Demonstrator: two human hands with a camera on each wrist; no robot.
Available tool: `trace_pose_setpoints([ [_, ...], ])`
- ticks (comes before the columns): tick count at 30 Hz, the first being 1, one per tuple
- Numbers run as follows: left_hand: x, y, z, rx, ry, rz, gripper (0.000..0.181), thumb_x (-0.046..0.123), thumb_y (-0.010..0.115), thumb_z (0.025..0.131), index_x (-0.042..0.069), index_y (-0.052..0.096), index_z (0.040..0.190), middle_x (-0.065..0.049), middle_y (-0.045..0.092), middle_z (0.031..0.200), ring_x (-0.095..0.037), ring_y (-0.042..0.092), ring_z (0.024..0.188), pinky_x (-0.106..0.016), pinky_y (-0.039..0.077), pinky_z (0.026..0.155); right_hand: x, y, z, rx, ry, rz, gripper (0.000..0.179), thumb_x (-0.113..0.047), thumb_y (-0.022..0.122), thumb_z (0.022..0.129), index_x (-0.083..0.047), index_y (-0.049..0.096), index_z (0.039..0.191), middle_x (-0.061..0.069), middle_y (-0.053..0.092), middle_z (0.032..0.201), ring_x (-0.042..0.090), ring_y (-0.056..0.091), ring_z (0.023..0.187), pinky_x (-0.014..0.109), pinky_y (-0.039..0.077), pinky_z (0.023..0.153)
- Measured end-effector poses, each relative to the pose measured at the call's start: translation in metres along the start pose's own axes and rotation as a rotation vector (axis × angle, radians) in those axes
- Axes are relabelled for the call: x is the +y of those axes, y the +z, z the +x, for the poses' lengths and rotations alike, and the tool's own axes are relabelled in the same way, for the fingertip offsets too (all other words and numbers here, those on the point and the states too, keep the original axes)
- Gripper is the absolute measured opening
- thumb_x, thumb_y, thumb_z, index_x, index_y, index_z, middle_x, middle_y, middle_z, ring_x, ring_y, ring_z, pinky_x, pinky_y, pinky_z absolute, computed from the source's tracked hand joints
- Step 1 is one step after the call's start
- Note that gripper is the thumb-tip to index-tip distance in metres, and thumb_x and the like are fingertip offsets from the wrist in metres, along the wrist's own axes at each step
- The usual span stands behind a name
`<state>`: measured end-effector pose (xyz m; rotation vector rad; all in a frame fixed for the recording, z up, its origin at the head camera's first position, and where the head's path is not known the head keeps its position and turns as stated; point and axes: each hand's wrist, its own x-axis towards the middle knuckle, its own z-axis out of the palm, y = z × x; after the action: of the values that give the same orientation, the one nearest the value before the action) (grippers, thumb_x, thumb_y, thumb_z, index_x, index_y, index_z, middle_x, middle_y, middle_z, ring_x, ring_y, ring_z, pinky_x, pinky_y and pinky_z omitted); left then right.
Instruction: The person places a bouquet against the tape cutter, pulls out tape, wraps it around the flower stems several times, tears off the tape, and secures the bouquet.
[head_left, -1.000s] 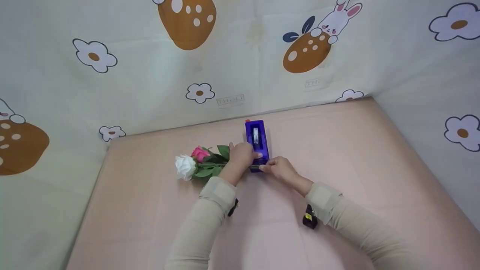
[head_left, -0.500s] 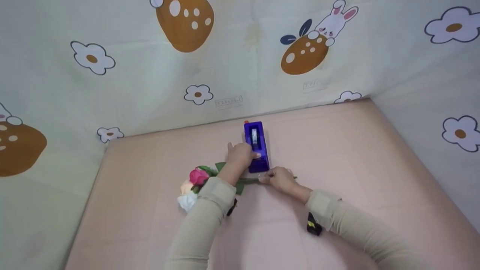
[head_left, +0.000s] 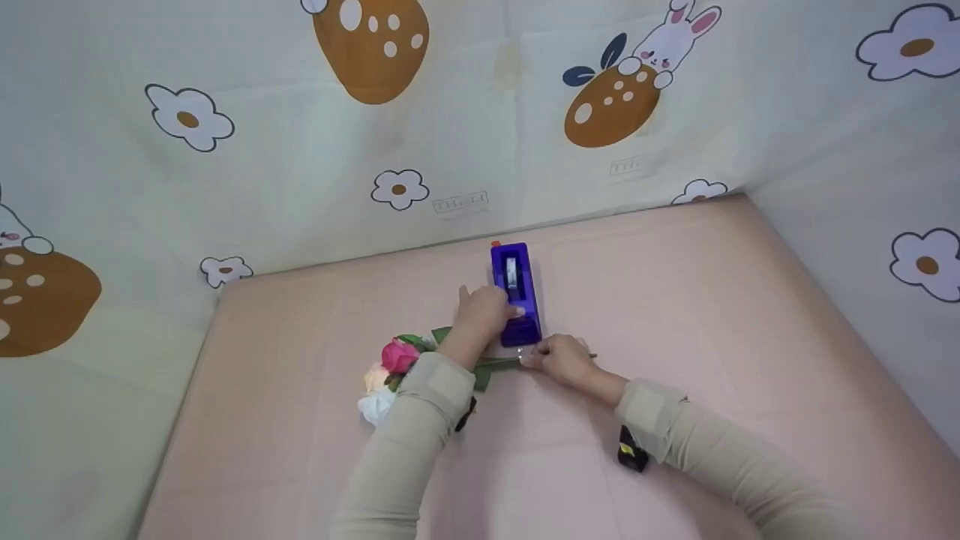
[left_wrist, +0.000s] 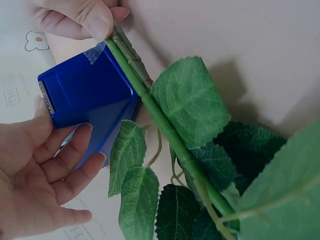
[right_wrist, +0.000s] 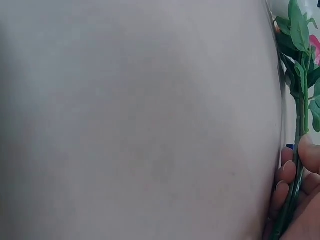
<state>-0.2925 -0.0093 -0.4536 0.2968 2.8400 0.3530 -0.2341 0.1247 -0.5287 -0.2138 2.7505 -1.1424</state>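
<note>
A blue-purple tape dispenser (head_left: 529,330) stands on the table, a tape roll (head_left: 511,274) showing in its well. My left hand (head_left: 484,309) holds its side, with the thumb by the toothed cutter (left_wrist: 46,98) in the left wrist view. Just in front of the dispenser, my right hand (head_left: 564,360) pinches the green stems (left_wrist: 167,125) of several artificial roses. A short piece of clear tape (left_wrist: 95,53) sticks out from the stems beside the right fingertips. Pink (head_left: 400,355), peach (head_left: 374,377) and white (head_left: 376,406) blooms lie to the left, partly behind my left forearm.
Pink-beige covering (head_left: 675,300) spreads over the table. Behind it rises a patterned cloth wall (head_left: 300,165). Black wrist devices (head_left: 632,450) hang below both sleeves. The right wrist view mostly shows plain surface, with the stems at its right edge.
My right hand has drawn the roses from across the dispenser's front end toward me, and the blooms swung nearer too. My left hand stays on the dispenser. The last half second shows little movement.
</note>
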Motion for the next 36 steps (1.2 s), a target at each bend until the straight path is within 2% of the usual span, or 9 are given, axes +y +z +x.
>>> trace_pose_setpoints([
  [5,0.003,-0.001,-0.001,-0.023,0.018,0.059,0.039,0.039,0.054,0.089,0.005,0.065,0.105,-0.011,0.065,0.108,-0.029,0.056,0.108,-0.05,0.014,0.109,0.001,-0.002,0.001,-0.008,0.006,0.027,0.033,-0.026,0.067,0.082,-0.006,0.062,0.057,-0.008,0.047,0.053,0.009,0.04,0.053,0.024,0.033,0.054],
  [11,0.003,0.001,-0.003,0.02,-0.007,0.038,0.044,0.044,0.055,0.087,0.004,0.064,0.103,-0.012,0.066,0.103,-0.03,0.059,0.103,-0.051,0.017,0.108,0.006,-0.001,0.001,0.005,0.031,0.032,0.022,-0.027,0.067,0.082,-0.011,0.071,0.069,-0.002,0.063,0.067,0.009,0.046,0.058,0.026,0.039,0.06],
  [16,-0.011,-0.007,-0.005,0.054,-0.006,0.001,0.047,0.047,0.052,0.088,0.003,0.066,0.092,-0.012,0.068,0.093,-0.029,0.061,0.096,-0.051,0.021,0.107,0.004,-0.003,0.001,0.002,0.029,0.03,0.024,-0.027,0.067,0.082,-0.01,0.068,0.065,-0.004,0.059,0.064,0.009,0.045,0.058,0.026,0.038,0.059],
  [20,-0.034,-0.026,-0.007,0.098,-0.017,-0.087,0.044,0.044,0.051,0.091,0.004,0.067,0.091,-0.01,0.068,0.09,-0.028,0.061,0.093,-0.049,0.027,0.103,0.004,-0.006,-0.001,-0.019,0.034,0.056,0.033,-0.024,0.066,0.083,-0.01,0.058,0.055,-0.008,0.046,0.055,0.009,0.04,0.053,0.024,0.033,0.054],
  [22,-0.049,-0.037,-0.008,0.13,-0.028,-0.111,0.043,0.043,0.05,0.091,0.004,0.068,0.091,-0.009,0.068,0.089,-0.027,0.061,0.089,-0.047,0.034,0.098,0.004,-0.007,-0.002,-0.023,0.038,0.071,0.035,-0.023,0.066,0.083,-0.012,0.053,0.052,-0.008,0.043,0.053,0.009,0.038,0.051,0.023,0.032,0.053],
  [24,-0.066,-0.046,-0.01,0.143,-0.049,-0.138,0.043,0.043,0.049,0.092,0.004,0.067,0.089,-0.009,0.067,0.086,-0.026,0.06,0.081,-0.044,0.04,0.089,0.004,-0.009,-0.003,-0.024,0.036,0.082,0.033,-0.022,0.067,0.083,-0.011,0.055,0.053,-0.008,0.045,0.054,0.009,0.039,0.052,0.023,0.032,0.053],
  [29,-0.113,-0.064,-0.02,0.109,-0.12,-0.223,0.044,0.041,0.048,0.093,0.0,0.064,0.099,-0.014,0.065,0.095,-0.023,0.054,0.078,-0.039,0.045,0.076,0.006,-0.011,-0.005,-0.017,0.006,0.089,0.021,-0.02,0.066,0.083,-0.006,0.069,0.067,-0.005,0.056,0.062,0.009,0.042,0.056,0.023,0.035,0.055],
  [33,-0.152,-0.07,-0.033,0.079,-0.195,-0.305,0.046,0.038,0.048,0.094,-0.004,0.061,0.109,-0.02,0.061,0.105,-0.026,0.053,0.086,-0.038,0.045,0.076,0.007,-0.014,-0.005,-0.025,0.024,0.088,0.02,-0.02,0.066,0.083,-0.006,0.069,0.068,-0.005,0.056,0.062,0.009,0.042,0.056,0.023,0.035,0.056],
  [36,-0.174,-0.07,-0.043,0.088,-0.244,-0.293,0.047,0.037,0.046,0.095,-0.006,0.058,0.111,-0.022,0.06,0.107,-0.027,0.053,0.088,-0.04,0.045,0.076,0.007,-0.018,-0.006,-0.032,0.05,0.093,0.02,-0.02,0.065,0.084,-0.006,0.07,0.07,-0.005,0.055,0.062,0.01,0.042,0.058,0.024,0.034,0.056],
])
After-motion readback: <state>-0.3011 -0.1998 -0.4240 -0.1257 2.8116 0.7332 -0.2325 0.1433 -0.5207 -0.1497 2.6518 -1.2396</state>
